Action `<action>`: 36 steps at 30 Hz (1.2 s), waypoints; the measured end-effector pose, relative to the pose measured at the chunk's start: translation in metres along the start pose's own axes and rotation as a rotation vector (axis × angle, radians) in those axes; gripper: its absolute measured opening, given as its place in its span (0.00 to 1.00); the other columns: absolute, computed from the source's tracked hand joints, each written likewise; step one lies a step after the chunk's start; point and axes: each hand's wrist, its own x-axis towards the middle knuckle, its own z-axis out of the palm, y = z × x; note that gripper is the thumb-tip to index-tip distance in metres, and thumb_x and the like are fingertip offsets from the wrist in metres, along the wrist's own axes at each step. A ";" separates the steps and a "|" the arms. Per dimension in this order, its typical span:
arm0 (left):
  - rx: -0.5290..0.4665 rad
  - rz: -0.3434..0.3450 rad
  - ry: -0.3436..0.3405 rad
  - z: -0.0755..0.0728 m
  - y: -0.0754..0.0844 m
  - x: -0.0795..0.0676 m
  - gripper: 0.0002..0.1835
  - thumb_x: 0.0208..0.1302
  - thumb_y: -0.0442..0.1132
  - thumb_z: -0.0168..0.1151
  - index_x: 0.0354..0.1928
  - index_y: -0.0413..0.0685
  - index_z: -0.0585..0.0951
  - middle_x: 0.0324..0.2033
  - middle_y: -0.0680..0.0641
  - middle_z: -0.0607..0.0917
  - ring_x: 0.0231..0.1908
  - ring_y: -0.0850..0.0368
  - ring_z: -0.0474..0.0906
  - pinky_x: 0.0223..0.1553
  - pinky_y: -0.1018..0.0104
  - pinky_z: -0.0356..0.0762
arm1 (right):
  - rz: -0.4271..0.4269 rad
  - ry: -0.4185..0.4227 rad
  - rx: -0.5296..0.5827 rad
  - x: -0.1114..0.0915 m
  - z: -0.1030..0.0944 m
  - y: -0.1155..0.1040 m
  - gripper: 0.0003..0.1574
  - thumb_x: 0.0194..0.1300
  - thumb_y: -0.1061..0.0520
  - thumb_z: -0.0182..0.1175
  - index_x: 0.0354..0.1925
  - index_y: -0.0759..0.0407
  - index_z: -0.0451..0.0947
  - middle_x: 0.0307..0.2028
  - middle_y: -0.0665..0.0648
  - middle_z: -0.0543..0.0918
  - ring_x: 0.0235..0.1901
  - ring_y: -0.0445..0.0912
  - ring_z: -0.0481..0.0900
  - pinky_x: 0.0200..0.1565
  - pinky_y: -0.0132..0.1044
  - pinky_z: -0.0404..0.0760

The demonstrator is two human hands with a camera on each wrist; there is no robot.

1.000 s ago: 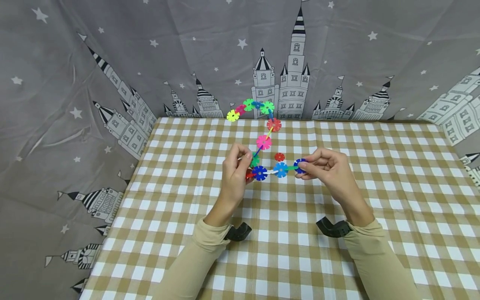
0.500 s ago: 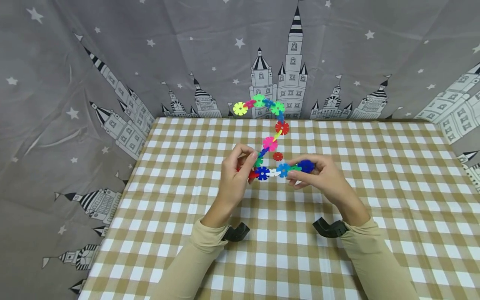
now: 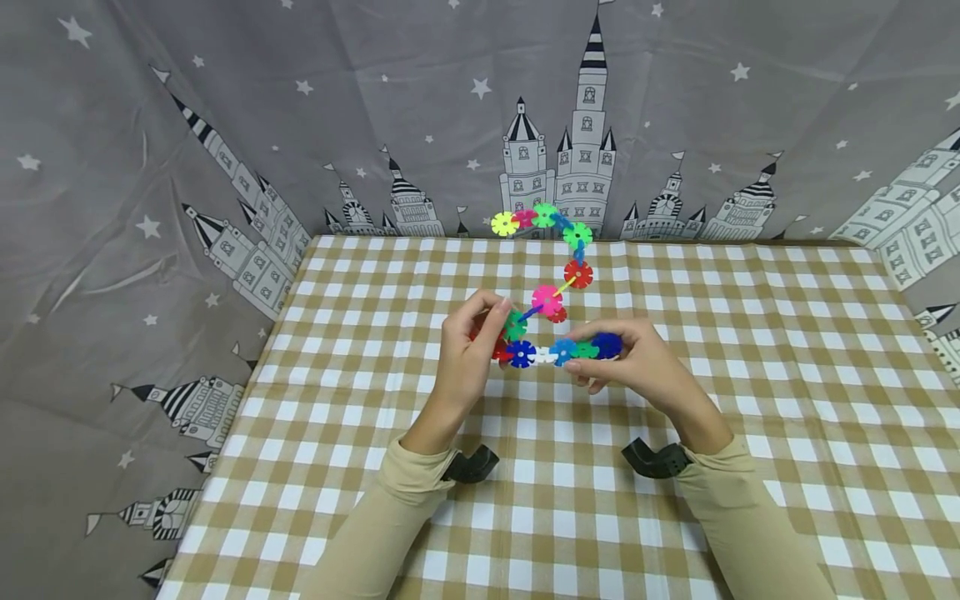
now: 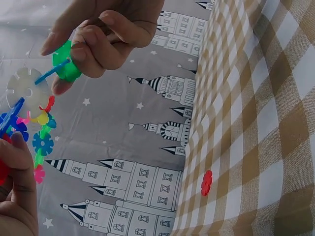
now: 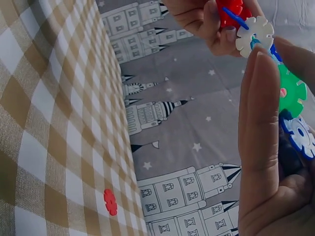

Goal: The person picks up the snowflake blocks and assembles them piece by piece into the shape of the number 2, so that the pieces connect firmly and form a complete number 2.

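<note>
A chain of slotted snowflake discs in many colours is held above the table. My left hand (image 3: 467,346) grips it near a red disc (image 3: 499,350) and a green disc (image 3: 515,325). From there one branch rises past a pink disc (image 3: 547,300) to a yellow end disc (image 3: 505,223). The other runs right through a dark blue disc (image 3: 521,354) and a white disc (image 5: 254,37). My right hand (image 3: 641,362) pinches that branch at a light blue disc (image 3: 563,352); the green disc (image 5: 292,91) and dark blue end disc (image 3: 607,346) lie within its fingers.
One loose red disc (image 4: 206,183) lies on the checkered tablecloth (image 3: 360,400), partly behind the pink disc in the head view. A grey curtain (image 3: 420,67) with printed castles hangs behind the table. Black wrist mounts (image 3: 472,464) sit at both sleeves.
My right hand has shifted left along the chain, from the dark blue end disc to the light blue one. The chain's upper branch has swung right. My left hand keeps its hold.
</note>
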 end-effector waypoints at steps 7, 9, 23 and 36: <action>-0.075 -0.021 0.028 0.000 0.000 0.001 0.12 0.78 0.38 0.55 0.41 0.34 0.80 0.30 0.45 0.82 0.21 0.60 0.77 0.21 0.71 0.78 | -0.020 -0.026 0.010 0.000 0.004 -0.002 0.21 0.68 0.59 0.69 0.57 0.64 0.81 0.39 0.67 0.90 0.36 0.57 0.90 0.34 0.48 0.90; -0.071 -0.025 0.038 0.000 0.000 0.001 0.12 0.78 0.38 0.56 0.42 0.33 0.80 0.32 0.46 0.82 0.24 0.62 0.78 0.25 0.72 0.80 | -0.028 -0.033 0.014 0.000 0.006 -0.001 0.21 0.69 0.59 0.68 0.57 0.65 0.81 0.40 0.69 0.90 0.37 0.57 0.90 0.33 0.49 0.90; 0.016 0.017 0.089 0.001 -0.003 -0.001 0.13 0.76 0.40 0.59 0.43 0.34 0.82 0.32 0.47 0.81 0.24 0.60 0.73 0.23 0.74 0.71 | -0.044 0.033 0.032 0.001 0.014 -0.001 0.14 0.68 0.61 0.68 0.50 0.65 0.81 0.29 0.58 0.88 0.27 0.55 0.87 0.30 0.45 0.89; 0.041 0.033 0.097 0.005 0.000 -0.003 0.11 0.76 0.39 0.59 0.41 0.36 0.81 0.33 0.40 0.82 0.27 0.60 0.73 0.26 0.74 0.72 | -0.062 0.019 0.013 0.001 0.016 -0.001 0.05 0.73 0.59 0.61 0.39 0.60 0.80 0.19 0.48 0.70 0.17 0.38 0.63 0.19 0.28 0.63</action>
